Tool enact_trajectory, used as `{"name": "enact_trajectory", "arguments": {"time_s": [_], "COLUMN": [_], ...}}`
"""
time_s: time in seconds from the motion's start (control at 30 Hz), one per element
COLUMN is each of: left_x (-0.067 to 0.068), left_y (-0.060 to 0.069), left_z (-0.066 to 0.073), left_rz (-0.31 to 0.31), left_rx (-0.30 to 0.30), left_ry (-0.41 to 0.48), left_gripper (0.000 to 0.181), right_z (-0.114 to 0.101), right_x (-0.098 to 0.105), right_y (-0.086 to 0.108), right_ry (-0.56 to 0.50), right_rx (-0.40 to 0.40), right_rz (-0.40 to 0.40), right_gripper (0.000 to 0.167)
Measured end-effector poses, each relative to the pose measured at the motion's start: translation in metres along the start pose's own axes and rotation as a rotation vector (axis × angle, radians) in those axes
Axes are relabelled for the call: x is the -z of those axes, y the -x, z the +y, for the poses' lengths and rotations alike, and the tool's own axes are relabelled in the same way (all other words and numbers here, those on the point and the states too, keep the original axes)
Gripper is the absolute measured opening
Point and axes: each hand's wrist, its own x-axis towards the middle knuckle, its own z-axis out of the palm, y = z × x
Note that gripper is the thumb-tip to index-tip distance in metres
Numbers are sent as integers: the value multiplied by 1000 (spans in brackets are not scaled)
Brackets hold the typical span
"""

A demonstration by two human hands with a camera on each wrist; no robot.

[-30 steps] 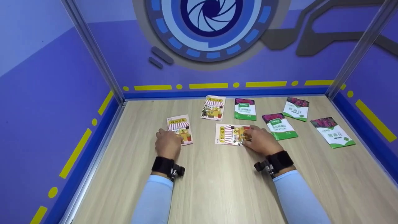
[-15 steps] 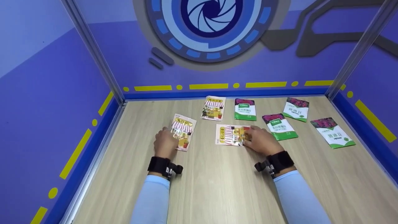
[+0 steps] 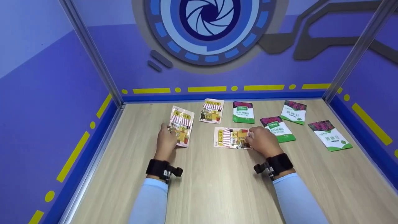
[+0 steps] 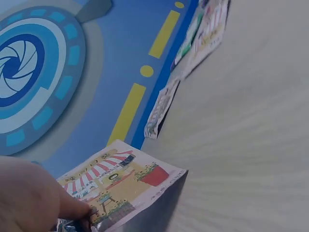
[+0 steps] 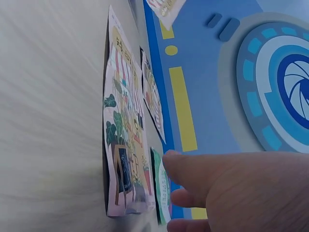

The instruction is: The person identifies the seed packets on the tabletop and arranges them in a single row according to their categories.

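Note:
In the head view, my left hand (image 3: 166, 141) pinches a pink seed packet (image 3: 182, 124) with a striped awning picture by its left side. The left wrist view shows this packet (image 4: 128, 179) tilted, its lower corner raised off the table, with the thumb on its face. A matching packet (image 3: 231, 137) lies sideways on the table, and my right hand (image 3: 264, 141) is at its right end. Seen from the right wrist, that packet (image 5: 128, 135) lies beside the extended fingers (image 5: 186, 166), with a gap between them. A third pink packet (image 3: 212, 111) lies behind.
Green-and-white flower seed packets lie to the right: one (image 3: 243, 112) at the back, one (image 3: 284, 137) partly behind my right hand, one (image 3: 293, 112) near the back corner and one (image 3: 331, 136) farthest right. Purple panels (image 3: 192, 77) wall the wooden table (image 3: 214, 186).
The packet in my left hand has turned, its top tilting rightward, and come up off the table. My right hand has hardly moved; the sideways packet stays where it was.

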Motion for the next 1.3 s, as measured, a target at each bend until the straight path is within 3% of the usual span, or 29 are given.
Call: {"name": "enact_trajectory", "arguments": {"time_s": [0.13, 0.3, 0.53, 0.77, 0.93, 1.17, 1.3], "left_x": [-2, 1, 0, -9, -17, -29, -31], "left_y": [3, 5, 10, 19, 27, 33, 35], "left_z": [3, 10, 21, 38, 50, 62, 70], "left_rz": [-2, 53, 117, 69, 43, 4, 12], "left_rx": [-18, -50, -108, -85, -84, -80, -77], "left_ry": [82, 120, 166, 301, 347, 436, 480], "left_gripper": [37, 38, 19, 15, 18, 18, 18], "right_z": [-3, -7, -9, -12, -20, -40, -54], "right_x": [-1, 0, -2, -2, -1, 5, 6], "right_y": [0, -1, -3, -5, -6, -5, -7], "right_ry": [-10, -67, -137, -201, -259, -546, -615], "right_rx": [-15, -22, 6, 23, 40, 82, 169], "right_rz": [-1, 3, 33, 47, -11, -32, -3], "right_gripper": [51, 52, 53, 53, 60, 56, 53]}}
